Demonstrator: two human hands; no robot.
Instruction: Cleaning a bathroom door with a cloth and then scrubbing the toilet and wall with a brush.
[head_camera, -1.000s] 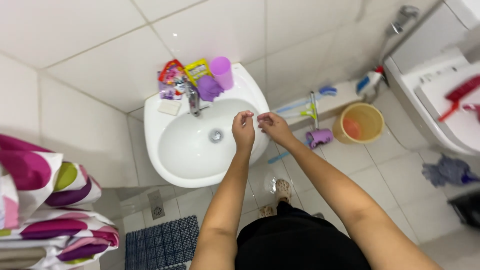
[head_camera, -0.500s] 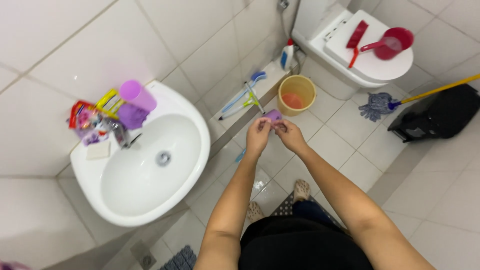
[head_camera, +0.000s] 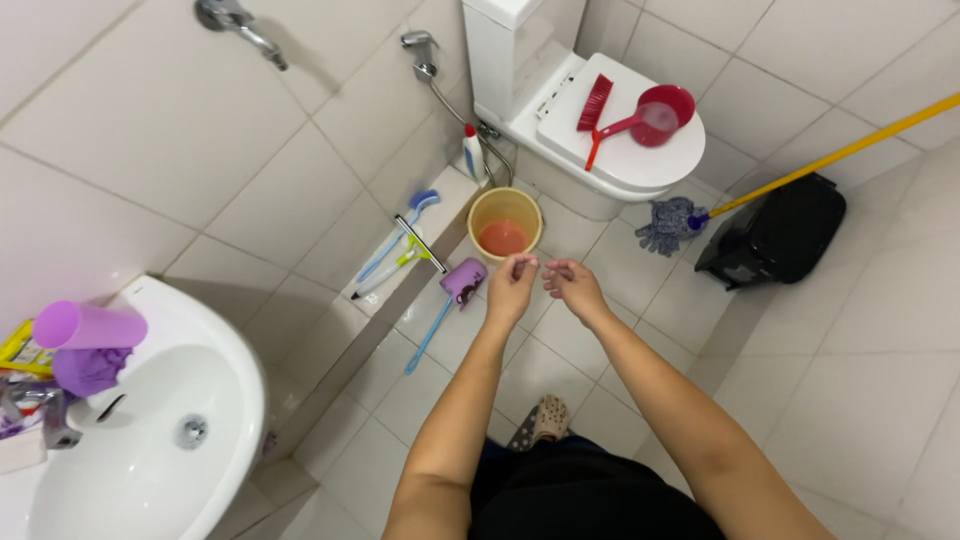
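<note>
Left hand (head_camera: 512, 285), right hand (head_camera: 572, 285) side by side over floor — fingers loosely curled, holding nothing. Yellow bucket (head_camera: 505, 222) just beyond — reddish inside.

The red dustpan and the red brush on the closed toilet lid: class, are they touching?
Cannot tell. In the head view the dustpan's handle tip reaches the brush, but the view cannot settle contact.

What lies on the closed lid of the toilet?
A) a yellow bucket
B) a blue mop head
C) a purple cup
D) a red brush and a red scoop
D: a red brush and a red scoop rest on the closed white toilet lid.
</note>
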